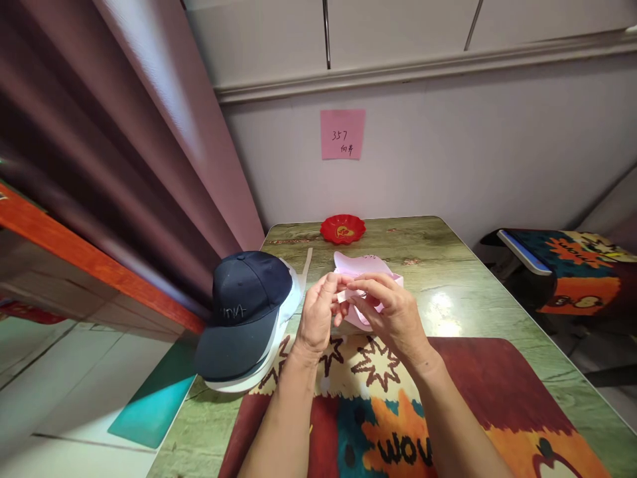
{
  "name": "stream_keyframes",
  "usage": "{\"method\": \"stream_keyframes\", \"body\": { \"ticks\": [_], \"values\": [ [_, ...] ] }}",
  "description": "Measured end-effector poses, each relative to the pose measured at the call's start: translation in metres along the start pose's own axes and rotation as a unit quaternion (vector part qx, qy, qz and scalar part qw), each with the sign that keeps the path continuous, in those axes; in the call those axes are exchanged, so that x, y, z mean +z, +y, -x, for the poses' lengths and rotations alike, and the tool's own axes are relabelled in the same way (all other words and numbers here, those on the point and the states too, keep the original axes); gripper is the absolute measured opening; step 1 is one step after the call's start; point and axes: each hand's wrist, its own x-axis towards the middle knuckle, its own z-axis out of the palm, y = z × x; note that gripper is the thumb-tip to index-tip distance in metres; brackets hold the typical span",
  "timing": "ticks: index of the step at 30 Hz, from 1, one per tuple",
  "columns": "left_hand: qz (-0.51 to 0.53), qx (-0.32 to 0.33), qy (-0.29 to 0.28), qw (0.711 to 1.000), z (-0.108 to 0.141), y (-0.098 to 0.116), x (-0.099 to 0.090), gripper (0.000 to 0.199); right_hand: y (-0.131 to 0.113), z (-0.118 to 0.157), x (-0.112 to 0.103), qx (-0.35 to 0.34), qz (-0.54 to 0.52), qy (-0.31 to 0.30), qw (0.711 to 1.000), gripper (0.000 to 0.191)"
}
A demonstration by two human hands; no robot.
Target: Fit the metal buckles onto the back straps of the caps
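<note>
Evidently, a pale strip is pinched in the right hand, with fingertips of the left hand close against its end; whether these grip it I cannot tell. Just behind, a pink cap-like piece rests on the tabletop, its middle blocked from sight by both hands. Farther back stands a red scalloped dish, gold design inside. Leftward, a navy cap sits over a pale cap near the tabletop's edge. A patterned mat lies beneath the forearms.
</note>
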Motion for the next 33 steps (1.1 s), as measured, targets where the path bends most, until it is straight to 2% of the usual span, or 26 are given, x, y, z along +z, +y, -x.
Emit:
{"method": "stream_keyframes", "body": {
  "ticks": [2,4,8,10,14,19,23,27,33],
  "values": [
    [0.021,-0.008,-0.009,1.0,0.001,0.001,-0.002,0.049,-0.001,-0.001,-0.001,0.027,-0.025,0.0,0.999,0.005],
    [0.023,-0.009,-0.031,0.999,0.001,0.002,-0.004,0.04,-0.002,-0.002,-0.002,0.072,-0.084,-0.004,0.994,0.009],
    [0.01,0.022,-0.071,0.997,0.001,0.002,-0.005,0.034,0.0,-0.004,-0.004,0.148,-0.271,-0.022,0.951,0.023],
    [0.002,0.029,-0.07,0.997,0.0,0.002,-0.004,0.032,0.002,-0.005,-0.006,0.171,-0.315,-0.032,0.933,0.027],
    [-0.024,0.04,-0.053,0.998,-0.001,-0.001,0.001,0.031,0.003,-0.006,-0.009,0.197,-0.332,-0.036,0.922,0.033],
    [-0.063,0.082,-0.036,0.994,-0.001,-0.003,0.003,0.032,0.006,-0.004,-0.007,0.218,-0.364,-0.024,0.905,0.035],
    [-0.079,0.073,-0.037,0.994,0.0,-0.002,0.003,0.027,0.009,-0.004,-0.006,0.239,-0.386,-0.02,0.891,0.031],
    [-0.092,0.061,-0.03,0.993,-0.001,-0.001,0.004,0.018,0.009,-0.005,-0.005,0.248,-0.379,-0.015,0.891,0.032],
    [-0.091,0.07,-0.022,0.993,-0.002,-0.001,0.006,0.02,0.012,-0.006,-0.004,0.231,-0.346,-0.021,0.909,0.034]
  ]
}}
